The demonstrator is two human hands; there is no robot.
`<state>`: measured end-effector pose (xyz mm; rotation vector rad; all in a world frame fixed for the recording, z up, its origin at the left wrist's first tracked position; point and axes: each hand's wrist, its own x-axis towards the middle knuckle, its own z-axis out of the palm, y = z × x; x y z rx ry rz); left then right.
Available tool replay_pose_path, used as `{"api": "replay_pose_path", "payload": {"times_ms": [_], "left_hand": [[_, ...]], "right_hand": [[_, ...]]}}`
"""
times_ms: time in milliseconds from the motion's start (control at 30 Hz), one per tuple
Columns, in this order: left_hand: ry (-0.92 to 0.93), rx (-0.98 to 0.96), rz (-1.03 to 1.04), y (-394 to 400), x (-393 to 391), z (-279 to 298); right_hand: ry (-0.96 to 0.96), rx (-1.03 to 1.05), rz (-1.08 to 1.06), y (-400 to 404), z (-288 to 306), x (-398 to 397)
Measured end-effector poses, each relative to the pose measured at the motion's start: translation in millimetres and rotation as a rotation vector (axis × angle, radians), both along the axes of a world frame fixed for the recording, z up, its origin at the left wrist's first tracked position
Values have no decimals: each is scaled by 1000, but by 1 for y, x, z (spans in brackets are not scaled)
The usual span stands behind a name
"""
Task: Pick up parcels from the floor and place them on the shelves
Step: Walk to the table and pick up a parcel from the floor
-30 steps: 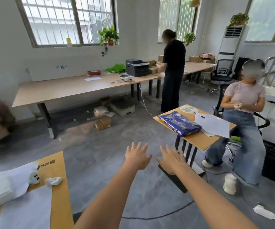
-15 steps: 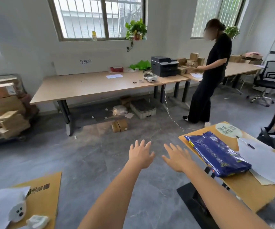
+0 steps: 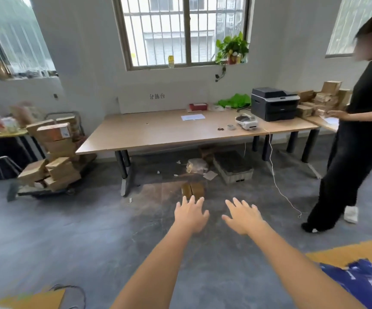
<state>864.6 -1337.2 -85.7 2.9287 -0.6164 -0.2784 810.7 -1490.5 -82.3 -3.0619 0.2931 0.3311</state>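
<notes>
My left hand [image 3: 190, 216] and my right hand [image 3: 243, 216] are stretched forward over the grey floor, palms down, fingers spread, holding nothing. Just beyond my left fingertips two small brown cardboard parcels [image 3: 193, 190] stand side by side on the floor before a long wooden table [image 3: 169, 132]. A clear-wrapped parcel [image 3: 197, 166] lies under the table. A trolley [image 3: 44, 190] at the left carries several stacked cardboard parcels [image 3: 54, 150]. A blue plastic parcel [image 3: 359, 284] lies on a small desk at the lower right. No shelves are in view.
A person in black [image 3: 359, 139] stands at the right by the table end, near a printer [image 3: 274, 103] and several boxes. A grey crate [image 3: 234, 168] sits under the table. A white cable [image 3: 278, 186] trails across the floor. A cluttered yellow desk [image 3: 2, 132] is at far left.
The view has swung left and moved closer to the long table. The trolley of parcels has come fully into view, the seated person has left it, and both hands stay spread and empty.
</notes>
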Motion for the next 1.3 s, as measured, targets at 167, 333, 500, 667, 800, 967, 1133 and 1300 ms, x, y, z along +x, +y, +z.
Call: {"api": "replay_pose_path", "payload": {"times_ms": [167,333,500,667,800,967,1133,1300], "left_hand": [[63,35,54,-20,78,-21],[86,38,77,-44,183,-43],[133,-4,106,-62,297,-60],[156,30,146,-71,395,-71],[176,45,137,-85,460,-78],[183,59,178,-103,556,-88],[231,74,212,-129,648,-88],[265,64,200,-151,729,-94]], "right_hand": [[80,14,68,-26,-14,84],[98,-6,107,-49,-34,192],[133,25,106,-59,-48,309],[187,38,147,-67,-65,404],[208,48,144,-88,-74,479],[183,39,187,-110,-81,584],[216,68,225,-131,-84,685],[255,57,243,-147,-97,765]]}}
